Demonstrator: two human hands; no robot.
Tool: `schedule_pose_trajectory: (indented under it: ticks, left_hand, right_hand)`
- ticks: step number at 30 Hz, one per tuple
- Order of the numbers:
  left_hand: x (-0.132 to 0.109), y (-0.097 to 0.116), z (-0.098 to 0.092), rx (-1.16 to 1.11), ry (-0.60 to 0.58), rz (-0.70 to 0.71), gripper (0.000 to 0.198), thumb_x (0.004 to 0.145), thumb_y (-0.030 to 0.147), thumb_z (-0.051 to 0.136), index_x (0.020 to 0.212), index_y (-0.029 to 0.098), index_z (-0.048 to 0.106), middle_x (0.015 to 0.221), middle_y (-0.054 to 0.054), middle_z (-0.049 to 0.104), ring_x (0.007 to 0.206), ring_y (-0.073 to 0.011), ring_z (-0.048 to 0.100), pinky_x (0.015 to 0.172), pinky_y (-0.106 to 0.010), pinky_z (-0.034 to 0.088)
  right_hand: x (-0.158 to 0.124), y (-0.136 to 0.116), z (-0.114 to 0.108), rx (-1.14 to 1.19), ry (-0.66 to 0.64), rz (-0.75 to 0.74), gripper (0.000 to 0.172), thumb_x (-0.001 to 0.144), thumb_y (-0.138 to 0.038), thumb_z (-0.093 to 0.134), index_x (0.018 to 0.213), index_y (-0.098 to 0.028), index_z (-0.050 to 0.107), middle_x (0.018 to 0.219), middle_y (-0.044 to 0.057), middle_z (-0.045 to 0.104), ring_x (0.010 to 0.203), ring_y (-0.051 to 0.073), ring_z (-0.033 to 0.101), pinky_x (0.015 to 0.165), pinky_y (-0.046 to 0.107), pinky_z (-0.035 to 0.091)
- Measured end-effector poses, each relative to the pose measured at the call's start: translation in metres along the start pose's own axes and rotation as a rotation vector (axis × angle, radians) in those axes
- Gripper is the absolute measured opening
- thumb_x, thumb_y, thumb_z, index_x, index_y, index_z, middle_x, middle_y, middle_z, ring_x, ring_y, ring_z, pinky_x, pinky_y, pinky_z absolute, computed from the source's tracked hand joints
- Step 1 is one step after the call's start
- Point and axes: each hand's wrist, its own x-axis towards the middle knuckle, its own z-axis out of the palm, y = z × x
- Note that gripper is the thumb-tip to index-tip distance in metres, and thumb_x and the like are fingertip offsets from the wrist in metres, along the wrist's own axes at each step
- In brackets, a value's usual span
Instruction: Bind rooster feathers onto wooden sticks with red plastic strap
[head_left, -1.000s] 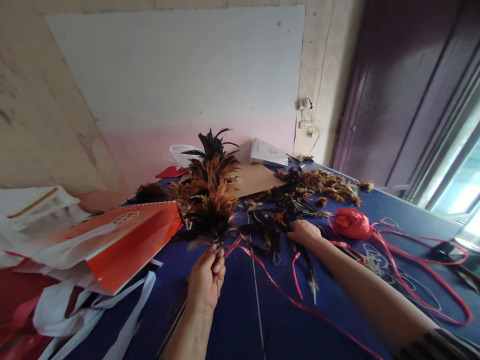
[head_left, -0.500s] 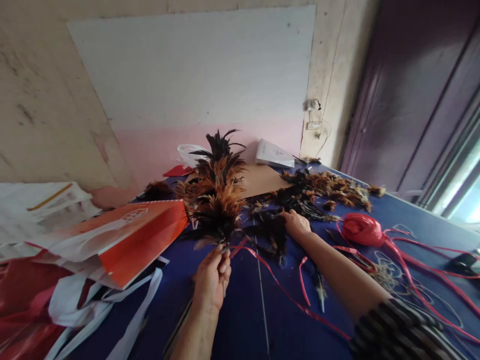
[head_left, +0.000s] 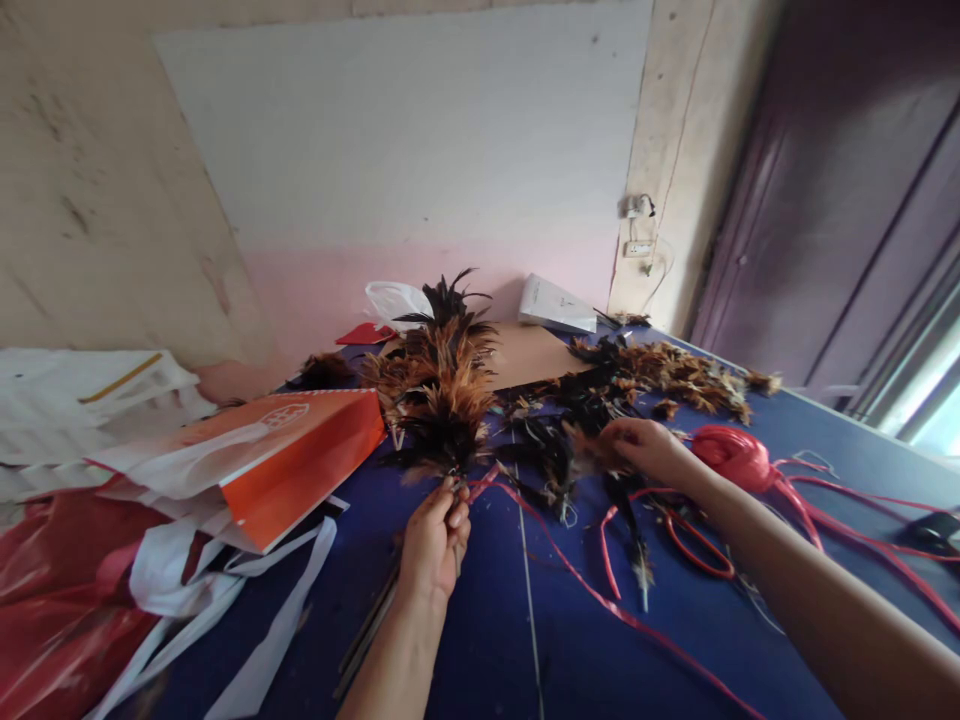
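My left hand (head_left: 435,535) is closed round the base of a feather duster (head_left: 442,400), a bundle of black and orange feathers that points away from me over the blue table (head_left: 480,640). A red plastic string (head_left: 585,585) runs from the duster's base across the table. My right hand (head_left: 646,446) is pinched on a few brown feathers (head_left: 589,445), lifted just above the pile of loose black feathers (head_left: 555,440).
A ball of red string (head_left: 731,458) lies right of my right hand, its loops trailing to the right edge. More brown feathers (head_left: 675,370) lie behind it. An orange paper bag (head_left: 292,450), white bags and red plastic (head_left: 52,600) crowd the left. Cardboard (head_left: 525,352) lies near the wall.
My right hand has drawn back from the feather pile to the right, now pinching a few brown feathers. The left hand has kept its hold on the duster.
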Motion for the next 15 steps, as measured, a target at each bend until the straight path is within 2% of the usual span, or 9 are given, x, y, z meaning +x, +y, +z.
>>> schedule_pose_trajectory:
  ticks: [3,5,8,12,15]
  left_hand:
    - [0.000,-0.003,-0.001,0.033,0.006,-0.005,0.005,0.064,0.009,0.062,0.068,0.009,0.060,0.059,-0.004,0.060,0.037,0.0004,0.037,0.031,-0.008,0.021]
    - [0.000,-0.004,-0.001,0.061,0.011,-0.005,0.006,0.063,0.011,0.063,0.068,0.010,0.060,0.058,-0.004,0.061,0.036,0.0004,0.037,0.031,-0.008,0.020]
    - [-0.002,-0.006,-0.001,0.087,0.001,0.011,0.009,0.062,0.012,0.065,0.069,0.010,0.060,0.059,-0.004,0.061,0.037,0.0003,0.037,0.031,-0.009,0.020]
    - [-0.003,-0.007,0.000,0.091,-0.019,0.004,0.014,0.059,0.014,0.068,0.070,0.011,0.060,0.059,-0.003,0.061,0.037,0.0004,0.037,0.032,-0.009,0.021]
    - [-0.004,-0.007,0.001,0.094,-0.031,-0.014,0.017,0.058,0.015,0.070,0.072,0.012,0.060,0.060,-0.002,0.061,0.037,0.0008,0.036,0.032,-0.009,0.020]
  right_hand:
    - [-0.017,-0.002,0.000,-0.176,0.086,-0.043,0.031,0.072,-0.019,0.050,0.100,-0.017,0.064,0.101,0.007,0.062,0.078,0.016,0.059,0.073,0.026,0.043]
    - [-0.031,-0.011,0.004,-0.214,0.046,-0.048,0.028,0.074,-0.019,0.049,0.097,-0.018,0.064,0.097,0.006,0.063,0.079,0.016,0.059,0.072,0.025,0.042]
    - [-0.056,-0.032,0.009,-0.255,-0.091,-0.013,0.020,0.078,-0.023,0.046,0.082,-0.021,0.065,0.081,0.003,0.065,0.075,0.016,0.060,0.065,0.024,0.039]
    - [-0.082,-0.050,0.015,-0.446,-0.157,0.173,0.022,0.080,-0.032,0.046,0.076,-0.020,0.064,0.079,0.006,0.067,0.074,0.021,0.062,0.058,0.027,0.036]
    - [-0.091,-0.050,0.025,-0.536,-0.183,0.244,0.024,0.078,-0.035,0.048,0.077,-0.018,0.065,0.079,0.010,0.067,0.073,0.025,0.063,0.056,0.028,0.036]
